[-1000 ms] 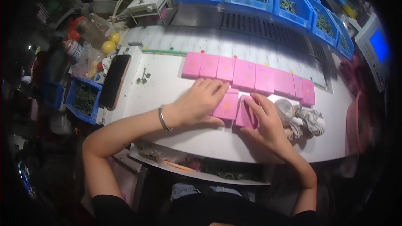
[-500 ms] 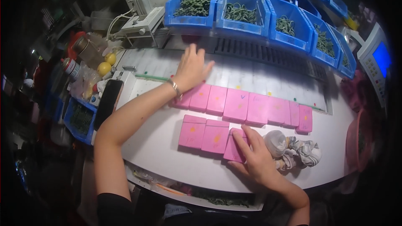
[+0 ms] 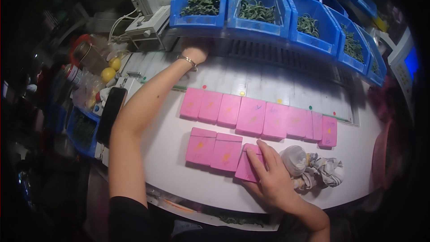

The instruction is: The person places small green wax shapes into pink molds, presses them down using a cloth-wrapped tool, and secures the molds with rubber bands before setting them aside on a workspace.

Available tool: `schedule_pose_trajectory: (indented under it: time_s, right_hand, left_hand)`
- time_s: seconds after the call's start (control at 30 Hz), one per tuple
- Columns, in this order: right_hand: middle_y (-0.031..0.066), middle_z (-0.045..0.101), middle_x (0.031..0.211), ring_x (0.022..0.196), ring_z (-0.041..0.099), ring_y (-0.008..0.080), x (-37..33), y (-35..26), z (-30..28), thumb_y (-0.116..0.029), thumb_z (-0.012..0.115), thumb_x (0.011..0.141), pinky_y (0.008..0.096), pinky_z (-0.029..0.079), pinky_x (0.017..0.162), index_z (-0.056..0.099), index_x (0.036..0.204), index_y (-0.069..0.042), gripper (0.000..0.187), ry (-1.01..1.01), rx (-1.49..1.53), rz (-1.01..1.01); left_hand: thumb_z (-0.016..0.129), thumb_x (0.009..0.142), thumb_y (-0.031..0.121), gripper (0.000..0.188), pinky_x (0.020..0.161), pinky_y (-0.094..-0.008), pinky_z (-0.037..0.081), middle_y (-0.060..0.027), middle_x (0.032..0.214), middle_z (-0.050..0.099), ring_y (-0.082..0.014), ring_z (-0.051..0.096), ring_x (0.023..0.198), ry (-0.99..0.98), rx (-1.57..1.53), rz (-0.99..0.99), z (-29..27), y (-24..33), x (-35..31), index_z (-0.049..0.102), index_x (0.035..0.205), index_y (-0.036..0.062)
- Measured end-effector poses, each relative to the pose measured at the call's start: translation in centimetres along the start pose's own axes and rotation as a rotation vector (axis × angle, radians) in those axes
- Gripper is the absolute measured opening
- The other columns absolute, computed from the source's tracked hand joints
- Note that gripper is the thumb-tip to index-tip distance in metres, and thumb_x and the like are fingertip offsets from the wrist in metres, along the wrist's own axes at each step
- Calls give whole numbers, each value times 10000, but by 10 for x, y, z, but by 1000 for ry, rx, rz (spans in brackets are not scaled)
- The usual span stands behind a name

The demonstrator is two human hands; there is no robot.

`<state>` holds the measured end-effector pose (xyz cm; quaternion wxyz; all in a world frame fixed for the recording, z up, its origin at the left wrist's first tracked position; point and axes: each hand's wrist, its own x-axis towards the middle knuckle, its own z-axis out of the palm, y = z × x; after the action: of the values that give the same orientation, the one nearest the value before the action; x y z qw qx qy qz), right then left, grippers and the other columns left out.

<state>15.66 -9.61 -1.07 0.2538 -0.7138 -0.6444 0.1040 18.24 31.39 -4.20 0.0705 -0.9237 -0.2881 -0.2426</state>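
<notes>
My left hand (image 3: pixel 195 55) reaches to the far side of the work table, beneath the front of the blue bins. Its fingers are in shadow and hidden there, so what they touch cannot be seen. A pink block (image 3: pixel 244 173), the rightmost of three in the near row, is under my right hand (image 3: pixel 274 180). The fingers lie over its right side and the thumb is at its near edge. Beside it are another pink block (image 3: pixel 226 153) and a third pink block (image 3: pixel 200 147), both with a dark line across the top. Behind them runs a row of several pink blocks (image 3: pixel 251 117).
Blue bins (image 3: pixel 259 28) of green curled pieces overhang the far edge. Right of my right hand stand a clear cup (image 3: pixel 294 160) and a crumpled cloth (image 3: pixel 329 170). A dark phone (image 3: pixel 111 115) lies at the left, near yellow balls (image 3: pixel 108 75). A dark slotted grate (image 3: pixel 273 62) lies behind.
My left hand has moved farther away, from above the light panel to beneath the bins, and its fingers are now out of sight. My right hand stays on the same block.
</notes>
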Motion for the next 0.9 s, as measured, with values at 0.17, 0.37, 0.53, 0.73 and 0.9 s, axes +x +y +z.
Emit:
schedule_pose_trajectory:
  time_s: [0.17, 0.37, 0.53, 0.73, 0.9]
  right_hand:
    - [278, 372, 1306, 1147, 425, 429, 1, -1, 3, -226, 737, 710, 458, 409, 939, 391, 1349, -39, 750, 4, -25, 16]
    - [303, 369, 1329, 1178, 424, 448, 4, -10, 15, -179, 739, 711, 459, 375, 979, 377, 1372, -44, 766, 79, -58, 91]
    - [285, 336, 1375, 1220, 394, 443, -1, -13, 18, -68, 704, 692, 439, 345, 1010, 364, 1386, -60, 773, 128, -82, 94]
    - [251, 345, 1386, 1220, 403, 422, -3, 1, 33, -5, 675, 697, 428, 348, 1007, 351, 1391, -48, 768, 154, -145, -32]
    - [257, 349, 1384, 1215, 412, 424, -5, 1, 33, -21, 676, 719, 432, 354, 1000, 349, 1390, -36, 747, 169, -210, -30]
  left_hand:
    - [488, 886, 297, 388, 884, -428, 415, -251, 984, 574, -374, 514, 1023, -258, -211, -85, -88, 6, -87, 575, 1025, -54]
    - [512, 911, 255, 456, 738, -265, 440, -85, 886, 620, -163, 554, 790, -684, -982, -533, -274, -21, -188, 524, 1214, -86]
    - [555, 908, 177, 320, 797, -233, 452, -68, 949, 654, -101, 570, 854, -1104, -924, -604, -345, -87, -287, 606, 1106, -69]
    - [537, 895, 288, 356, 597, -289, 555, -75, 845, 601, -140, 587, 629, -917, -610, -1500, -318, -164, -437, 618, 937, -56]
    - [593, 829, 307, 461, 660, -337, 553, -181, 1080, 584, -294, 646, 770, -115, -453, -1661, -277, -231, -513, 577, 1106, -61]
